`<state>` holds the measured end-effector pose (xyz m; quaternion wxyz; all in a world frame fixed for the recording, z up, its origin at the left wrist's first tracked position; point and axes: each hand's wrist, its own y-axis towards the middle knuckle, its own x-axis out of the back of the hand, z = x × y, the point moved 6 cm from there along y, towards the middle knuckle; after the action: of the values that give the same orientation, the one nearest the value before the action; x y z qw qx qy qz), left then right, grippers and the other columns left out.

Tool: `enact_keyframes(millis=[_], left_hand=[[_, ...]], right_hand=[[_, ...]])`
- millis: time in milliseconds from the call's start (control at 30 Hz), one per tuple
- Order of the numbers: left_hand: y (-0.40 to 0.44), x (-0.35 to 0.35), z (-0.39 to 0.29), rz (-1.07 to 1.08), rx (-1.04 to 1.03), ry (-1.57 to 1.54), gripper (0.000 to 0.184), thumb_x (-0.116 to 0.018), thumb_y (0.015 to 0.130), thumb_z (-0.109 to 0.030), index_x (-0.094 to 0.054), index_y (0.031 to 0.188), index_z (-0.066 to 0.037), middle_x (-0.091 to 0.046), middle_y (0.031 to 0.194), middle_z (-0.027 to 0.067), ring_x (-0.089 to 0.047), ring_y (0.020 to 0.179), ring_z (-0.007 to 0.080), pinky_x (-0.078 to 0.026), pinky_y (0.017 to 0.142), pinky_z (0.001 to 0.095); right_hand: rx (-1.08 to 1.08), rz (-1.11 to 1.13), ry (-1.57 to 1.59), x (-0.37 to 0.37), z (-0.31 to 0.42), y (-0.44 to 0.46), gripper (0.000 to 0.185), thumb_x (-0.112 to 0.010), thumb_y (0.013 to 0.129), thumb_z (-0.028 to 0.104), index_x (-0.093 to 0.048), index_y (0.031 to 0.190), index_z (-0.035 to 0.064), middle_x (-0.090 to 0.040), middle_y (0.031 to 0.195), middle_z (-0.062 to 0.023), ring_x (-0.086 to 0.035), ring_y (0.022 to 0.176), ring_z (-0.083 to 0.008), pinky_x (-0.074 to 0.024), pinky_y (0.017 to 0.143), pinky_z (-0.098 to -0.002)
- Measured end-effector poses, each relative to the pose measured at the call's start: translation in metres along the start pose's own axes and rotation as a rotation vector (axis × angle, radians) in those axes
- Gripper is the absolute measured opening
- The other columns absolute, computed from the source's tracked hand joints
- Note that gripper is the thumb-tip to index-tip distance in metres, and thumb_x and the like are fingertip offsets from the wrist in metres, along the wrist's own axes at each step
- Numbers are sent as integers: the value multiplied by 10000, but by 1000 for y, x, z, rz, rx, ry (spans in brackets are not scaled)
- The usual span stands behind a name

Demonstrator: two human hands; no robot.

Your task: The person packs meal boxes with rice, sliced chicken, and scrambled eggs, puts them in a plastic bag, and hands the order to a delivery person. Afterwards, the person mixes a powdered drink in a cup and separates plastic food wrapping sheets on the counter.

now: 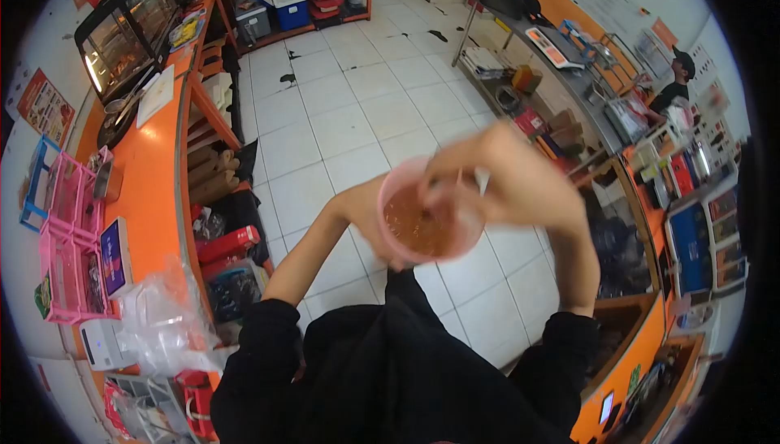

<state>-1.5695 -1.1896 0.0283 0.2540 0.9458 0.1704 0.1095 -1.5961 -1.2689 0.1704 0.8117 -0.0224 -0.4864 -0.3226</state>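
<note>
A pink round container [465, 242] with brownish-orange liquid in it is held up in front of my body, above the tiled floor. Around its left side and underneath, my left hand [370, 220] grips it. My right hand [467, 172] is over the container's right rim, its fingers bent down toward the liquid and smeared by motion. Whether those fingers hold a utensil is too blurred to tell.
An orange counter [162, 176] runs along the left, with a glass display case [122, 50], pink baskets [69, 233] and plastic bags [162, 322]. At the right stands a metal table [561, 74]. A person in a dark cap [678, 78] is at the far right.
</note>
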Motion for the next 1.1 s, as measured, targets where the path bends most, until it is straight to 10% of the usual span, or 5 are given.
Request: enact_keyframes(millis=[333, 933, 1100], left_hand=[[55, 152, 118, 269, 143, -297, 829, -873, 450, -209, -479, 1152, -10, -592, 1038, 87, -566, 925, 149, -461, 786, 280], [128, 584, 209, -4, 51, -224, 792, -877, 436, -236, -510, 1095, 5, -616, 986, 101, -597, 847, 155, -489, 701, 278], [138, 699, 150, -344, -26, -7, 772, -873, 435, -260, -516, 1063, 12, -626, 936, 109, -608, 810, 162, -493, 661, 275]], right_hand=[[473, -299, 458, 86, -153, 62, 118, -622, 797, 88, -616, 777, -29, -590, 699, -103, -584, 554, -220, -467, 456, -259], [629, 195, 727, 159, -478, 390, 278, -666, 742, 77, -624, 994, -35, -633, 745, -76, -615, 593, -208, -489, 513, -248], [851, -291, 619, 189, -529, 469, 178, -660, 706, 176, -671, 770, 10, -570, 593, -12, -454, 506, -107, -339, 476, -220]])
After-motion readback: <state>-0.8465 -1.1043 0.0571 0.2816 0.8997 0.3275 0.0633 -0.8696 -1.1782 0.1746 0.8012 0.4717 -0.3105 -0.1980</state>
